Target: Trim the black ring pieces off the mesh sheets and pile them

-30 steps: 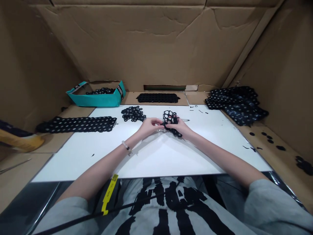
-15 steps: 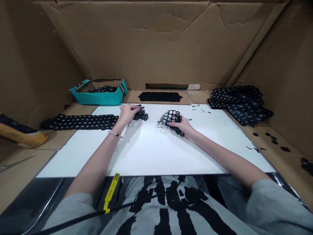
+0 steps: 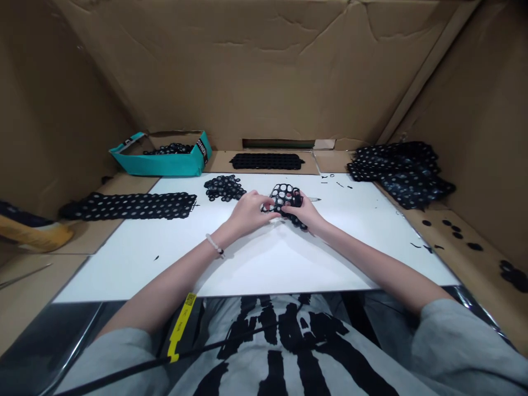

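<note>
A black sheet punched with round holes (image 3: 281,191) is bent over above the white board (image 3: 247,264). My right hand (image 3: 305,210) is closed on its right side, with part of the sheet hanging below the fingers. At the sheet's left edge my left hand (image 3: 252,212) pinches with thumb and fingers; whether a small piece is between the fingertips is hidden. Left of the hands lies a pile of small black rings or discs (image 3: 225,187). A thin pointed tool (image 3: 314,199) rests on the board behind my right hand, partly covered.
A teal box (image 3: 160,164) of black pieces stands back left. Dotted black strips lie at left (image 3: 132,205) and at the back (image 3: 267,161). Crumpled dotted sheets (image 3: 400,170) are at right, near loose black discs (image 3: 457,235). A yellow-and-blue container (image 3: 35,231) lies far left. Cardboard walls enclose three sides.
My left hand has moved right, from the pile of small black pieces to the left edge of the perforated sheet. My right hand keeps holding the sheet in nearly the same place.
</note>
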A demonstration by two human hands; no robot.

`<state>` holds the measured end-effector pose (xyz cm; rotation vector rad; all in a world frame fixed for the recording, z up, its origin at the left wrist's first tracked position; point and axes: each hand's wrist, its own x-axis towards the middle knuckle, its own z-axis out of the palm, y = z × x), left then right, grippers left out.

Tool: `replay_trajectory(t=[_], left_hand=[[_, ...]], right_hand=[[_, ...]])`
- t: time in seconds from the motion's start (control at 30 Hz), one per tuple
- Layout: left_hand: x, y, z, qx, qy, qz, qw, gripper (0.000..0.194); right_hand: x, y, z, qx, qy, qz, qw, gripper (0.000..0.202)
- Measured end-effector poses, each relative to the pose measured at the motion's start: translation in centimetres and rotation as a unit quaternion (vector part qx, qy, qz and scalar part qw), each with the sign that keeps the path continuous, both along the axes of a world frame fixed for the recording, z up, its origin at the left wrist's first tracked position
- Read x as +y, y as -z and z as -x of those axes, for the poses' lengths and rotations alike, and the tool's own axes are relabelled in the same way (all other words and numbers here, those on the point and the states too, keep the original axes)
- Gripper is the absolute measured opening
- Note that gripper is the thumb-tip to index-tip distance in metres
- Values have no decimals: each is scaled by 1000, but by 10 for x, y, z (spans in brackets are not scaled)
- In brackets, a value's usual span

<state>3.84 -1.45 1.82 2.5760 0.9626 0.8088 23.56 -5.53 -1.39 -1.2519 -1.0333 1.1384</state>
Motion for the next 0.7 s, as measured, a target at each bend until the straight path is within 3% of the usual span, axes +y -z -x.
replay_trajectory(t=[0.17, 0.33, 0.5, 0.6, 0.7], left_hand=[[-1, 9, -6, -45, -42, 115, 991, 23], [3, 9, -9, -120, -42, 275, 953, 31], [16, 12, -3, -164, -51, 362, 916, 35], [41, 10, 16, -209, -127, 333, 911, 32], [67, 11, 44, -237, -204, 205, 928, 30]], right_hand=[[-3, -10, 2, 81, -52, 22, 995, 45], [-1, -4, -1, 52, -62, -3, 997, 53], [0, 0, -1, 16, -69, 4, 997, 61], [0, -2, -1, 16, -62, 19, 998, 63], [-1, -3, -2, 28, -54, 28, 998, 64]])
